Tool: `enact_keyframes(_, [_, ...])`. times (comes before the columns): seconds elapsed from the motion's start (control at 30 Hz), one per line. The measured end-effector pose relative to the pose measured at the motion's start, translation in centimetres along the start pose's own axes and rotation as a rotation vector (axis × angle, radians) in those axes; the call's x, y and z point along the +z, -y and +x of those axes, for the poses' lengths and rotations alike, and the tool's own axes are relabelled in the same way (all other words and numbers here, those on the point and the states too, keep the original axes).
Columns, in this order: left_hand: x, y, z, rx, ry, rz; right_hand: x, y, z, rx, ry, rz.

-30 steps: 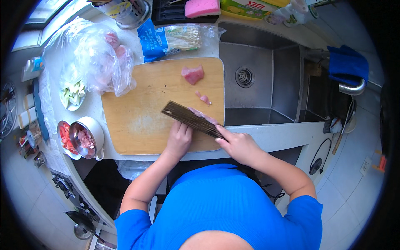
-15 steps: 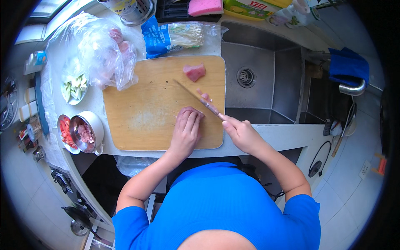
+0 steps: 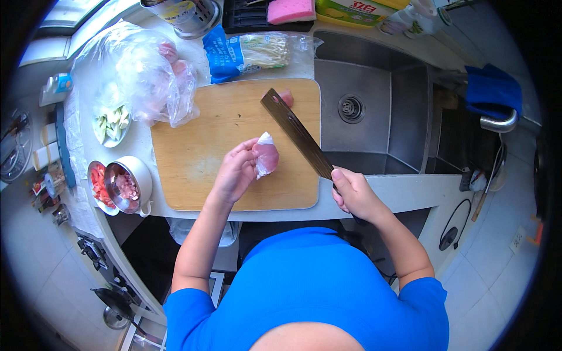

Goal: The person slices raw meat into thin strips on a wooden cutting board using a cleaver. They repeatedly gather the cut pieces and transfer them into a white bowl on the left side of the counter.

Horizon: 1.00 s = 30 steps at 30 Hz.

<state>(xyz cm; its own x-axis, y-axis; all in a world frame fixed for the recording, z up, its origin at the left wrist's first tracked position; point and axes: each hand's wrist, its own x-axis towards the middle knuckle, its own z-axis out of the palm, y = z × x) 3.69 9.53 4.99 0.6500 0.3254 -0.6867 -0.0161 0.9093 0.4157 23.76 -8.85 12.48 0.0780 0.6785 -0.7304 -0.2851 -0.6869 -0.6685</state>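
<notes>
My left hand (image 3: pixel 234 171) pinches a piece of raw meat (image 3: pixel 266 159), pink with a white fatty edge, held up over the wooden cutting board (image 3: pixel 199 167). In my right hand (image 3: pixel 356 193) is a cleaver (image 3: pixel 298 136), its broad dark blade turned flat and slanting up to the left above the board's right side. A second chunk of meat (image 3: pixel 286 97) lies at the board's far right, partly hidden by the blade. Whatever small cut bits lie under the blade cannot be seen.
Left of the board stand a white pot (image 3: pixel 139 175) with chopped meat, a bowl of red pieces (image 3: pixel 100 186) and a plate of pale green slices (image 3: pixel 111 126). A plastic bag (image 3: pixel 146 82) overlaps the board's corner. Enoki mushrooms (image 3: pixel 263 51) lie behind; a sink (image 3: pixel 366 143) is right.
My left hand has lifted the meat off the board and turned it. The cleaver has risen and rolled from edge-on to flat, now covering part of the far chunk.
</notes>
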Motion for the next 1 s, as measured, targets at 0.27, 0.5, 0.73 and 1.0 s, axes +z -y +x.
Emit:
enact_keyframes(0.27, [-0.4,1.7,-0.1,0.025,-0.029,0.0,0.5,-0.2,0.0,-0.164,0.039,-0.097])
enact_keyframes(0.5, [0.4,2.2,-0.9,0.353,-0.157,0.519,0.8,0.3,-0.2,-0.015,0.094,0.136])
enact_keyframes(0.73, [0.4,3.8,-1.5,1.024,-0.13,1.574,1.3,-0.9,-0.1,-0.236,-0.065,-0.293])
enact_keyframes(1.0, [-0.7,4.5,-1.6,0.975,-0.09,1.719,2.1,-1.9,-0.7,-0.44,-0.154,-0.659])
